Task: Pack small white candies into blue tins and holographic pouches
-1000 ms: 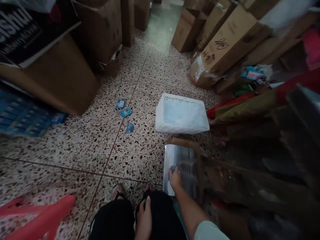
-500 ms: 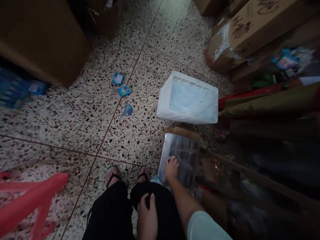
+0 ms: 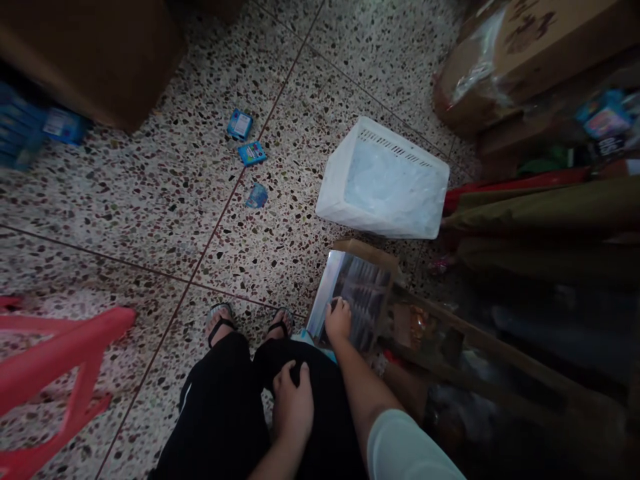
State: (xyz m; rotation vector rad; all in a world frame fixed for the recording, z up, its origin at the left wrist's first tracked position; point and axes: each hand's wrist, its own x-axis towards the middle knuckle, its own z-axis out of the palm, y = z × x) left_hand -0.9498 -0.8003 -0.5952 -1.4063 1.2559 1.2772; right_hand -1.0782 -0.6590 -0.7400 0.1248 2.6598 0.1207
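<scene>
My left hand (image 3: 293, 403) rests on my right knee over black trousers (image 3: 330, 407), thumb and fingers apart, holding nothing. My right hand (image 3: 339, 322) is at an open cardboard box (image 3: 367, 250) on the floor by my right foot. Its fingers curl down at the near left side of the dark, closely packed contents (image 3: 367, 293), and what they grip, if anything, is hidden. Clear plastic film (image 3: 323, 283) lines the left side of that box. Just beyond it stands a white plastic basket (image 3: 397, 180) with a pale, whitish surface showing.
Several small blue packets (image 3: 251, 153) lie on the speckled floor (image 3: 190, 173). A red plastic stool (image 3: 85, 340) is at lower left. Cardboard boxes (image 3: 100, 60) stand at upper left, and a taped carton (image 3: 545, 53) at upper right. A cluttered wooden shelf (image 3: 480, 340) runs along the right.
The view has shifted slightly, so the floor things sit higher in the picture. My right hand stays at the box and my left hand stays on the knee.
</scene>
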